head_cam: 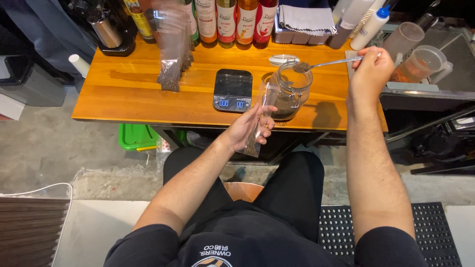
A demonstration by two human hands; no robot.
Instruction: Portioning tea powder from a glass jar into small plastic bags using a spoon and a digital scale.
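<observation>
While right hand [368, 74] pinches loaded long spoon [329, 63] above glass jar [291, 94], left hand [247, 129], at 7 o'clock, grips narrow clear bag [258, 121]; a tilt likely scatters granules across the wooden counter [128, 94].

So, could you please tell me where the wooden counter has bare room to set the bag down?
Bare wood lies left of the scale, below the filled bags, and on the counter's front edge. It is crowded around the jar and along the bottles.

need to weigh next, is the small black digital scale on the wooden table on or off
On: the small black digital scale shows lit blue digits on its front display. Nothing rests on its platform.
</observation>
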